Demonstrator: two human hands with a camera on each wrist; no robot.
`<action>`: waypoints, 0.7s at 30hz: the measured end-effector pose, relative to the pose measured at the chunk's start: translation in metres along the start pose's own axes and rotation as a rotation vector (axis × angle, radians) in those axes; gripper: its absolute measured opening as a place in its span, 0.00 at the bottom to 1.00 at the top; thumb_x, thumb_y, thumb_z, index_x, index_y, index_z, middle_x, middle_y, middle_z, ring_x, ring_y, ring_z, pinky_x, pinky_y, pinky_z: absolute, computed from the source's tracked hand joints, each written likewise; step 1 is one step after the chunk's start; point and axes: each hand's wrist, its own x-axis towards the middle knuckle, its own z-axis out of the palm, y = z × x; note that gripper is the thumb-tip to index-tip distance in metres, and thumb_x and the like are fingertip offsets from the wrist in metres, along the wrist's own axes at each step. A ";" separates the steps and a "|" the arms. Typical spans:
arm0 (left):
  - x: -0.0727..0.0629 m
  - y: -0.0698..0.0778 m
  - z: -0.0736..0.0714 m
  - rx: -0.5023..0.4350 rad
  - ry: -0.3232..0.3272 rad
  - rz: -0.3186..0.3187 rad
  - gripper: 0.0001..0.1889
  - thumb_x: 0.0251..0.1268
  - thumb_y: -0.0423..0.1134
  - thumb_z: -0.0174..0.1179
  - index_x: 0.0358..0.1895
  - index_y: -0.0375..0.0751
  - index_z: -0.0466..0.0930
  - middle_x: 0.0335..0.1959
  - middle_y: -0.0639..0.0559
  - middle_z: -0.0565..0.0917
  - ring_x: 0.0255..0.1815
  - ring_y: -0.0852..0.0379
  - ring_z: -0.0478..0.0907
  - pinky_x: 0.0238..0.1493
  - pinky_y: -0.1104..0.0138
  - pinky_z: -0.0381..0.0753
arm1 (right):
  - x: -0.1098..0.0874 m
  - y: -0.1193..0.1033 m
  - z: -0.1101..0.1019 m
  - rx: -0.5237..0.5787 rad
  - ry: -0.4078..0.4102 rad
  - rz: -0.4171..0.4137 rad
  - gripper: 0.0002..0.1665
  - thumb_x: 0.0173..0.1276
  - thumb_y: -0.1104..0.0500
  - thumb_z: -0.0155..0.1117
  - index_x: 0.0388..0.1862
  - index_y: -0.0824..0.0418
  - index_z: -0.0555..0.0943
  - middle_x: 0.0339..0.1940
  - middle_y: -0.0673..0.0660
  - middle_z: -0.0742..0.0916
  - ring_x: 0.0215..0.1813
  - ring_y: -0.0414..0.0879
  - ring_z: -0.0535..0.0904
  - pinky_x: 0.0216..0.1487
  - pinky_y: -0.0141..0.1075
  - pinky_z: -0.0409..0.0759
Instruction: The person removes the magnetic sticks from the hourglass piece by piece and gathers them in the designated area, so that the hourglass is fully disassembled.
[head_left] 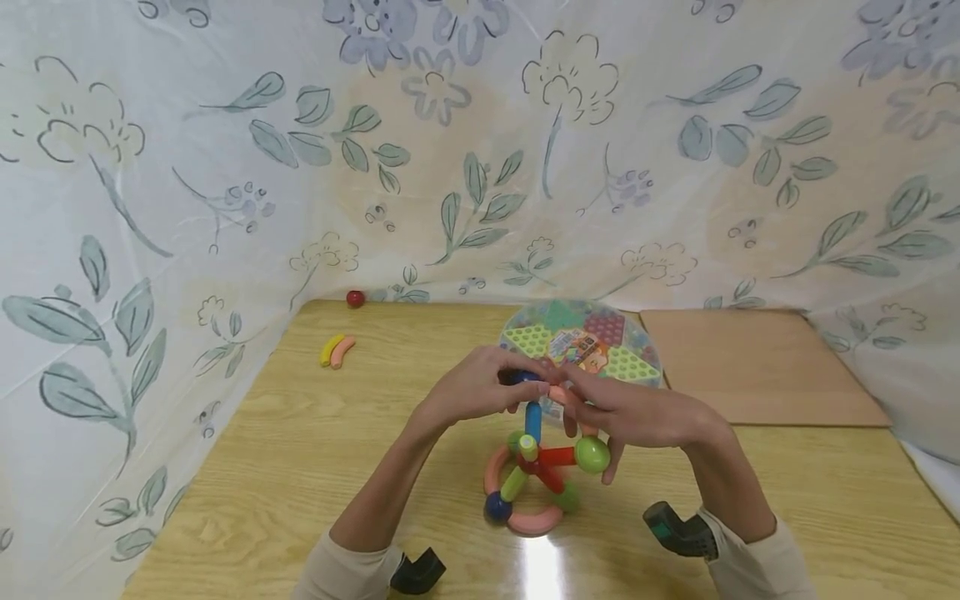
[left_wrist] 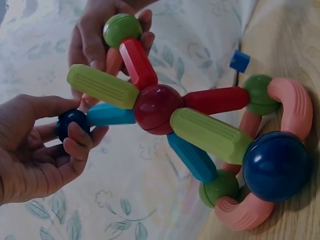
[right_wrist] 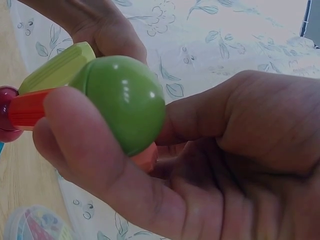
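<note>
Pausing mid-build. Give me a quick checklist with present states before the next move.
1. Left hand grips the upper blue ball: ok, fingers and thumb hold it.
2. Right hand holds the upper peach rod: ok, fingers curl round it.
3. Peach rod seated against the blue ball: cannot tell, fingers cover the joint.
4. Base ring steady on the table: ok, it appears to rest there.
5. Upper yellow-green rod capped with a ball: not ok, its outer end is bare.
6. Spare red ball clear of the hands: ok, it lies at the back left.
</note>
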 end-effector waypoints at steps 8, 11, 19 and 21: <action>0.000 0.002 -0.006 -0.004 0.065 -0.027 0.12 0.77 0.43 0.60 0.54 0.44 0.89 0.40 0.47 0.88 0.28 0.60 0.78 0.32 0.71 0.77 | -0.001 -0.001 -0.002 -0.003 0.012 0.008 0.33 0.89 0.46 0.37 0.86 0.51 0.47 0.51 0.66 0.77 0.48 0.57 0.77 0.34 0.49 0.90; 0.000 0.000 -0.007 0.049 0.104 -0.044 0.12 0.76 0.41 0.61 0.56 0.46 0.88 0.47 0.46 0.84 0.35 0.58 0.75 0.35 0.71 0.75 | -0.002 0.001 -0.002 0.002 0.011 0.008 0.33 0.89 0.46 0.37 0.85 0.53 0.47 0.51 0.67 0.77 0.47 0.57 0.78 0.34 0.50 0.90; 0.000 -0.042 -0.028 0.023 0.326 -0.190 0.17 0.73 0.37 0.65 0.63 0.45 0.83 0.56 0.38 0.81 0.55 0.42 0.84 0.49 0.60 0.86 | -0.001 0.004 0.001 0.004 -0.002 -0.013 0.24 0.89 0.46 0.40 0.72 0.58 0.57 0.49 0.66 0.78 0.43 0.57 0.79 0.33 0.51 0.89; 0.000 -0.065 -0.039 -0.007 0.429 -0.265 0.21 0.72 0.38 0.66 0.66 0.45 0.79 0.57 0.37 0.82 0.56 0.41 0.86 0.51 0.57 0.87 | 0.000 0.004 0.003 0.007 0.000 -0.017 0.22 0.89 0.46 0.40 0.69 0.58 0.59 0.49 0.66 0.78 0.42 0.57 0.78 0.33 0.51 0.89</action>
